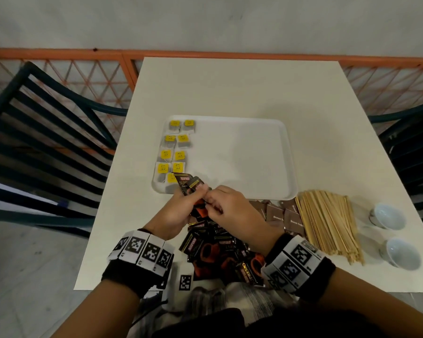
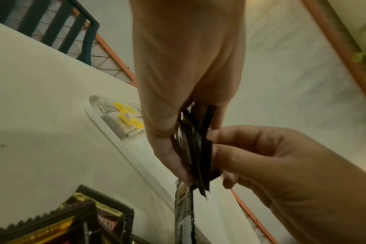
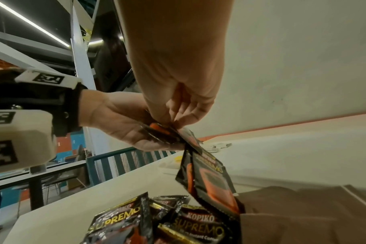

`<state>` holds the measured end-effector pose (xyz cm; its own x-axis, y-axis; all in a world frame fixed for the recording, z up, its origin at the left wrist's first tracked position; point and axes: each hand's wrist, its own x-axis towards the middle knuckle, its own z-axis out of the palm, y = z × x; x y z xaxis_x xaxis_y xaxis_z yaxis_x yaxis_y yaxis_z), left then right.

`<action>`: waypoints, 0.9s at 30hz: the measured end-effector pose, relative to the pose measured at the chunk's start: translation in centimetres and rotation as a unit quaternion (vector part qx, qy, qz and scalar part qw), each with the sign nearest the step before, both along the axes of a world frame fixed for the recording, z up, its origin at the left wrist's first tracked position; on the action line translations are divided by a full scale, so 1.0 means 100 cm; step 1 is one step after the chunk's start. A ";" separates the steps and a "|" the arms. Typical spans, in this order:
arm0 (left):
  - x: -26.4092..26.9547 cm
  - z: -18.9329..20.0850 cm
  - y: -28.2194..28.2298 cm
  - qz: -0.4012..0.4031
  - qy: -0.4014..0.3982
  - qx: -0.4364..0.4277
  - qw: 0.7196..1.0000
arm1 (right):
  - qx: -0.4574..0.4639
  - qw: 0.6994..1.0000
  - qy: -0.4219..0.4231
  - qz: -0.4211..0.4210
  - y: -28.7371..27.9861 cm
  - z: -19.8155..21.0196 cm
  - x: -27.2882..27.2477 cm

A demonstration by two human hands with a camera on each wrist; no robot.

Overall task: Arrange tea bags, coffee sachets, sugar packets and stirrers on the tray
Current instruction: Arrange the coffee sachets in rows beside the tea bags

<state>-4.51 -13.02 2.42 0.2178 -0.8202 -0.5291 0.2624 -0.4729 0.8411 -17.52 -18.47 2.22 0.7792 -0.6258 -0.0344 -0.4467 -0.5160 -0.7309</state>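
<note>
My left hand [image 1: 181,206] grips a fan of black coffee sachets [image 1: 189,186] just above the tray's near-left corner. My right hand [image 1: 220,203] pinches the edge of the same bundle [image 2: 196,148] with thumb and forefinger. Two sachets [image 3: 209,178] dangle from the grip. A heap of loose coffee sachets [image 1: 220,250] lies on the table below both hands. The white tray [image 1: 254,154] holds several yellow-tagged tea bags [image 1: 174,152] in two columns along its left side. Brown sugar packets [image 1: 279,215] and wooden stirrers [image 1: 327,223] lie right of the heap.
Two small white bowls [image 1: 386,215] stand at the table's right edge. Dark slatted chairs [image 1: 42,142] flank the white table [image 1: 230,89], with an orange lattice railing [image 1: 83,79] behind. The tray's right part is bare.
</note>
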 end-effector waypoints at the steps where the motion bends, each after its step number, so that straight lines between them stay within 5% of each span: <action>1: -0.002 0.000 -0.001 0.011 -0.006 -0.001 1.000 | -0.004 1.000 0.004 0.017 0.000 0.001 0.000; 7: 0.010 -0.008 0.003 0.024 -0.006 0.013 1.000 | 0.043 0.998 0.002 0.037 -0.015 0.014 -0.029; 10: 0.024 -0.009 0.009 0.031 -0.012 0.008 0.999 | -0.014 0.987 0.109 0.116 -0.018 0.006 -0.059; 16: 0.039 -0.009 0.019 0.066 0.001 -0.003 0.998 | -0.083 0.916 0.289 0.265 0.004 -0.026 -0.093; 23: 0.025 -0.009 0.026 0.017 -0.028 -0.011 0.999 | -0.107 0.929 0.239 0.262 0.015 -0.043 -0.087; 27: 0.025 -0.012 0.032 0.013 -0.034 -0.007 0.999 | -0.038 0.946 0.216 0.238 0.005 -0.033 -0.075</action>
<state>-2.00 -9.79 1.20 0.2745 -0.8206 -0.5013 0.2167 -0.4552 0.8636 -25.05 -17.99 -1.07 0.8971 -0.2206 -0.3827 -0.3984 -0.7782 -0.4854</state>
